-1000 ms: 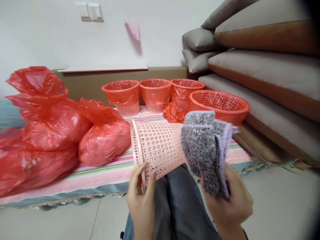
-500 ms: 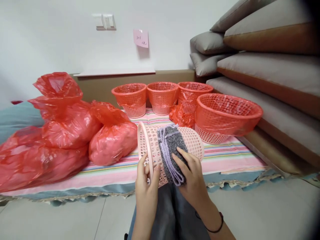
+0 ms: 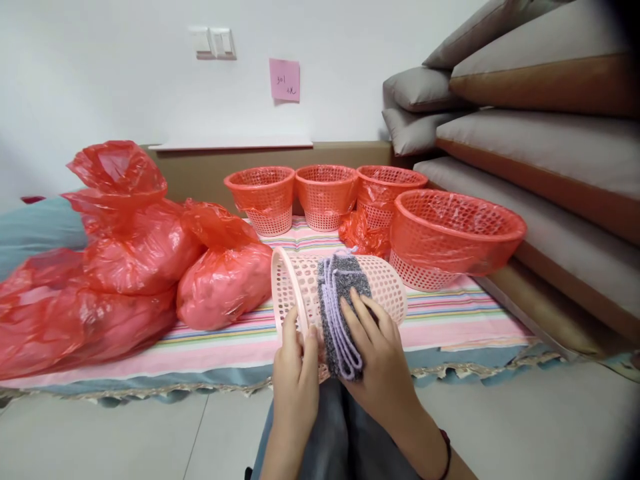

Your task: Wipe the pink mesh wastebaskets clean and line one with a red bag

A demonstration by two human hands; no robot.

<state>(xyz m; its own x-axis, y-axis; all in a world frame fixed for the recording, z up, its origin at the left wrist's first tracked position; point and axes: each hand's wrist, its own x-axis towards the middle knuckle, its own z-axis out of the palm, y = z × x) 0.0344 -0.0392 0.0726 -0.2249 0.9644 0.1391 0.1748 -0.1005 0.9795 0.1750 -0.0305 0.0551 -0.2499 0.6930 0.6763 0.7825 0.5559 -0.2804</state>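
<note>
A pale pink plastic basket [image 3: 385, 283] with a perforated wall lies on its side over my lap and the bed's edge, its mouth facing left. My left hand [image 3: 296, 363] grips its rim, thumb on the near side and fingers curled around. Draped across the basket's wall is a folded grey cloth [image 3: 334, 313] with lilac edging, several layers thick. My right hand [image 3: 375, 353] holds this cloth against the basket, fingers bent over its right part. The underside of the basket and my right thumb are hidden.
Several pink baskets lined with red bags, one a large basket [image 3: 455, 230], stand behind on the striped sheet [image 3: 225, 347]. Filled red plastic bags [image 3: 225, 287] lie at the left. Grey-brown cushions [image 3: 540, 140] are stacked at the right. A pink note [image 3: 285, 80] hangs on the wall.
My right hand and the cloth have shifted slightly down and left over the basket. The left hand keeps its grip on the rim. The view has moved a little.
</note>
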